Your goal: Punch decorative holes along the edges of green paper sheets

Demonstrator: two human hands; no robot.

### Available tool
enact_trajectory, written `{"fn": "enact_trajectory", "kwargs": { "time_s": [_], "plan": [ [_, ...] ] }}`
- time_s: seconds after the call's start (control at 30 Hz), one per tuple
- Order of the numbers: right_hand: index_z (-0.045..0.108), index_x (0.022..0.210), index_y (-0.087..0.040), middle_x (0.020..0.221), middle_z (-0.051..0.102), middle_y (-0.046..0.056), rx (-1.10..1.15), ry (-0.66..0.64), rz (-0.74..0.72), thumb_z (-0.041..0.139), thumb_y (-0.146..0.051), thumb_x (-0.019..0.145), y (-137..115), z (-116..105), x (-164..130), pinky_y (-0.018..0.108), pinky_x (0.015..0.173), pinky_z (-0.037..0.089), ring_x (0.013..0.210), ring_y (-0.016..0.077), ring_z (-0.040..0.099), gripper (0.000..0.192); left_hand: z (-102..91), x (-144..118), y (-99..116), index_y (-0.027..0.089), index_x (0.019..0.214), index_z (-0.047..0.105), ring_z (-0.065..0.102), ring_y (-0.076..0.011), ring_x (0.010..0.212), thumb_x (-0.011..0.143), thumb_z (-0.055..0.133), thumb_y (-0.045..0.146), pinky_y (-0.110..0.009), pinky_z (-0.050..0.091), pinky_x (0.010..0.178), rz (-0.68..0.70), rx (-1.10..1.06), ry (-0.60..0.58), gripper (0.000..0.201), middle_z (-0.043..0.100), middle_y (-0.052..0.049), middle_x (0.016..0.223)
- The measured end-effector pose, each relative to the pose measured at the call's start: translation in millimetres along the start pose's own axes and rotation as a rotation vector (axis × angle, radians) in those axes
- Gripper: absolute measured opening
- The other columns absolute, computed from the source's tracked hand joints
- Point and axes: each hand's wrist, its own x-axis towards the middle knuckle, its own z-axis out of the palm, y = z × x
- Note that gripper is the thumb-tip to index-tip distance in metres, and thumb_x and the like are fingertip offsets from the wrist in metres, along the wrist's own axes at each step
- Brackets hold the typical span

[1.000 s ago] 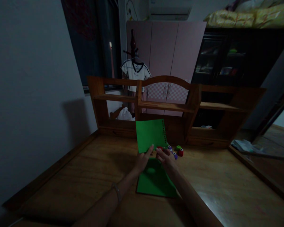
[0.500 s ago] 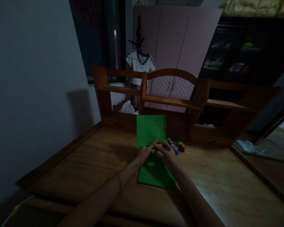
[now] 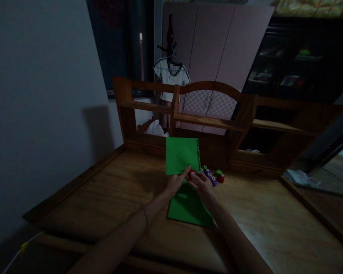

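A green paper sheet (image 3: pixel 181 156) stands raised, with a row of small dark holes down its right edge. My left hand (image 3: pixel 175 184) grips it at its lower edge, one finger stretched toward the lower right corner. My right hand (image 3: pixel 202 184) is closed around a small red paper punch (image 3: pixel 192 173) at that corner, its fingers partly covering it. Both hands nearly touch. Below them lies a second green piece (image 3: pixel 190 207), a pad or stack with a dark edge, on the wooden desk (image 3: pixel 125 182).
Just right of my right hand stand several purple punches (image 3: pixel 208 176), with a green punch (image 3: pixel 218 172) and another red punch (image 3: pixel 221 178) farther right. A wooden shelf unit (image 3: pixel 207 121) borders the desk's back. A wall (image 3: pixel 51 114) rises on the left.
The sheet's surface has bowed a little and its right edge has shifted slightly left. More of the red punch shows between my hands. The whole view has shifted slightly.
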Motion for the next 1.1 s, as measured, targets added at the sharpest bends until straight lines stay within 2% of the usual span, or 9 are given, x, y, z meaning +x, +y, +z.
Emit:
{"fn": "enact_trajectory", "kwargs": {
  "time_s": [0.2, 0.3, 0.57, 0.73, 0.9, 1.1],
  "plan": [
    [0.063, 0.087, -0.021, 0.086, 0.065, 0.003, 0.037, 0.035, 0.041, 0.08, -0.026, 0.061, -2.1, 1.6, -0.4, 0.03, 0.072, 0.051, 0.081, 0.0186, 0.063, 0.032, 1.7, -5.3, 7.5, 0.014, 0.087, 0.071, 0.064, -0.0232, 0.09, 0.069, 0.061, 0.055, -0.031, 0.046, 0.086, -0.079, 0.0, -0.072, 0.046, 0.07, -0.008, 0.092],
    [0.063, 0.084, -0.02, 0.086, 0.065, 0.003, 0.051, 0.053, 0.056, 0.082, -0.026, 0.058, -2.0, 1.2, 0.9, 0.03, 0.068, 0.052, 0.08, 0.0196, 0.062, 0.032, 1.7, -5.7, 8.4, 0.014, 0.085, 0.071, 0.064, -0.0226, 0.09, 0.069, 0.061, 0.056, -0.029, 0.046, 0.084, -0.084, 0.011, -0.064, 0.046, 0.07, -0.009, 0.092],
    [0.064, 0.087, -0.02, 0.089, 0.065, 0.004, 0.029, 0.03, 0.017, 0.082, -0.026, 0.058, -0.4, 2.2, 1.5, 0.032, 0.075, 0.05, 0.085, 0.0208, 0.063, 0.035, 0.9, -2.3, 4.5, 0.014, 0.092, 0.069, 0.061, -0.0219, 0.097, 0.069, 0.063, 0.053, -0.03, 0.041, 0.092, 0.023, 0.01, 0.006, 0.045, 0.069, -0.008, 0.099],
    [0.062, 0.088, -0.019, 0.091, 0.065, 0.005, -0.006, 0.036, 0.001, 0.08, -0.029, 0.06, -1.6, 3.7, 0.0, 0.032, 0.076, 0.05, 0.087, 0.0212, 0.063, 0.035, 2.0, -1.7, 6.5, 0.013, 0.095, 0.068, 0.062, -0.0219, 0.094, 0.069, 0.062, 0.054, -0.028, 0.044, 0.085, 0.024, 0.019, 0.012, 0.049, 0.068, -0.008, 0.099],
    [0.061, 0.082, -0.018, 0.09, 0.064, 0.005, -0.014, 0.042, -0.01, 0.08, -0.027, 0.061, -2.1, 3.1, -1.8, 0.032, 0.078, 0.05, 0.087, 0.021, 0.063, 0.03, 1.7, -1.5, 9.0, 0.01, 0.088, 0.07, 0.063, -0.0218, 0.086, 0.068, 0.062, 0.056, -0.028, 0.046, 0.079, -0.053, 0.059, 0.023, 0.05, 0.07, -0.01, 0.092],
    [0.061, 0.091, -0.02, 0.091, 0.063, 0.003, -0.016, 0.018, -0.006, 0.081, -0.025, 0.059, -5.5, 6.1, -4.3, 0.032, 0.076, 0.051, 0.086, 0.0207, 0.062, 0.038, 2.3, -1.4, 6.5, 0.014, 0.096, 0.068, 0.062, -0.0216, 0.093, 0.068, 0.063, 0.053, -0.028, 0.045, 0.084, 0.006, 0.003, 0.025, 0.049, 0.069, -0.008, 0.099]
  ]
}}
